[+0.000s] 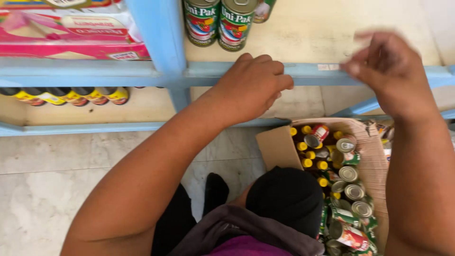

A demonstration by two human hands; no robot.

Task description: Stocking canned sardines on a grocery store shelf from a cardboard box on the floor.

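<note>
My left hand [251, 87] rests on the front edge of the blue shelf [308, 71], fingers curled under, nothing visible in it. Just beyond it, two green-labelled cans [218, 21] stand side by side on the pale shelf board, with a third can [263, 9] behind them. My right hand [388, 71] hovers over the same shelf edge further right. It is blurred, its fingertips drawn together and pointing left toward a small white tag [328, 67] on the edge. Whether it holds anything is unclear.
An open cardboard box [275, 147] on the floor below holds several cans and yellow-capped bottles. Pink packages [71, 38] fill the upper left shelf. Yellow-labelled bottles [61, 96] line the lower shelf. A blue upright [161, 38] divides the shelves. Pale tiles [71, 180] cover the floor.
</note>
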